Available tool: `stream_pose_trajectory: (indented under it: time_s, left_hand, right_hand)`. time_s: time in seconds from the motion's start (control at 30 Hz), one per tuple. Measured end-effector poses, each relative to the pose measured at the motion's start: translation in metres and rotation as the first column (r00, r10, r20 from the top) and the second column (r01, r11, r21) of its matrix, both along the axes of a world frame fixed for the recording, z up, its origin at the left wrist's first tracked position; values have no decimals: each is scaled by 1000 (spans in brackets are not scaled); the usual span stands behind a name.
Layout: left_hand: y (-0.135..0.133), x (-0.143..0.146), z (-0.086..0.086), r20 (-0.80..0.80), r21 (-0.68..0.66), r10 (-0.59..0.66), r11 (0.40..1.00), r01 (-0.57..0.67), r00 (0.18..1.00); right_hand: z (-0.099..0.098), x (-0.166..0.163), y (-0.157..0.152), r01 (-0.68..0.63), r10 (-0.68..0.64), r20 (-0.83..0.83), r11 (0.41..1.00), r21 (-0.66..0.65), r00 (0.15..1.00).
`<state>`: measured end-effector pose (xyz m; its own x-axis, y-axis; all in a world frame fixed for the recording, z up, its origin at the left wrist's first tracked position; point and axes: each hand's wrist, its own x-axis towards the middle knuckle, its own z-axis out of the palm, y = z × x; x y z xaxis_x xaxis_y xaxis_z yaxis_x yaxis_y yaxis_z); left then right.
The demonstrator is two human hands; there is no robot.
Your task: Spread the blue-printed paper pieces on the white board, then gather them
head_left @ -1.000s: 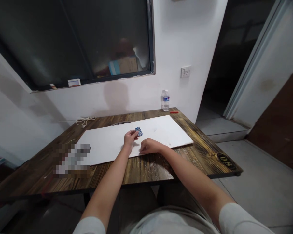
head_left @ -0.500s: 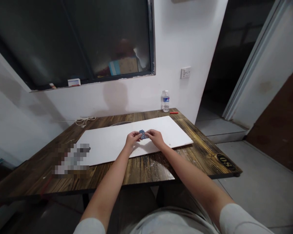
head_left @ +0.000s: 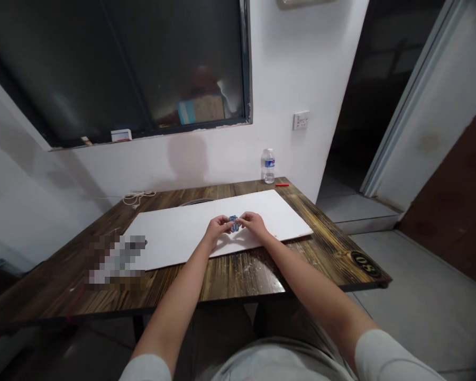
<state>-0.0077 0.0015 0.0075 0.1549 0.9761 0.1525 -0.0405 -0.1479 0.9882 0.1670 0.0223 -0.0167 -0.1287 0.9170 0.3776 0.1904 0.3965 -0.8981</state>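
Note:
Between my two hands is a small blue piece with pale markings [head_left: 234, 223], perhaps a circuit board; it is too small to make out its exact kind. My left hand [head_left: 218, 227] pinches its left side with thumb and fingers. On its right side, the fingertips of my right hand [head_left: 253, 222] close on the edge. Both hands hold it just above a large white board [head_left: 174, 233], where their shadows fall. The fingers hide parts of the piece's edges.
The white board lies on a dark wooden table [head_left: 238, 275]. At the back right stand a water bottle [head_left: 268, 166] and a red pen-like stick [head_left: 282, 185]. A coiled white cable [head_left: 137, 198] lies at the back left. A pixelated patch covers something at the board's left end.
The blue piece has turned and now looks narrower and more upright between my fingers. Both hands stay in nearly the same place.

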Motion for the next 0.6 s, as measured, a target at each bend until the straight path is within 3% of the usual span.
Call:
stream_pose_trajectory:
  time_s: [0.07, 0.13, 0.2, 0.3, 0.43, 0.6]
  left_hand:
    - [-1, 1, 0, -11, 4, -6, 1000, 6, 1000]
    - [0, 2, 0, -10, 4, -2, 1000, 3, 1000]
    - [0, 2, -1, -2, 1, 15, 1000, -15, 1000]
    - [1, 2, -2, 3, -6, 50, 999, -50, 999]
    - [2, 2, -3, -4, -12, 59, 998, -59, 998]
    - [2, 1, -4, -11, -11, 60, 998, -61, 998]
  right_hand:
    - [3, 7, 1, 23, -27, 93, 999, 49, 995]
    - [5, 15, 1, 111, -139, 274, 987, 117, 951]
    - [4, 23, 0, 193, -255, 522, 966, 170, 814]
    - [-1, 31, -1, 217, -248, 767, 965, 145, 592]
    - [-5, 33, -1, 137, -136, 851, 988, 76, 507]
    - [1, 29, -5, 95, -190, 837, 982, 164, 513]
